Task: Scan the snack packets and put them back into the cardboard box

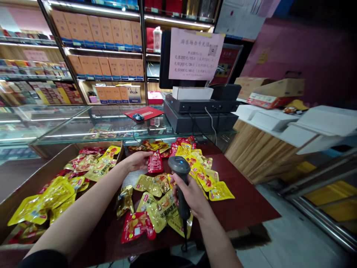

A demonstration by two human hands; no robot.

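Note:
My left hand point(136, 160) reaches over the heap, its fingertips gripping a red snack packet point(155, 163) by the upper left edge. My right hand point(188, 195) is closed around the handle of a black corded barcode scanner point(180, 175), whose grey head points up and toward the red packet, a short gap between them. Many yellow and red foil snack packets point(206, 178) lie loose on the dark red counter point(245, 204) below my hands. More fill a shallow cardboard box point(95, 147) at the left.
A glass display counter point(92, 124) stands beyond the packets, with a red mat and a computer mouse point(138, 117) on it. A black cash register point(200, 111) sits behind a paper notice. Shelves of boxed goods line the back. White boxes rest on a wooden counter at the right.

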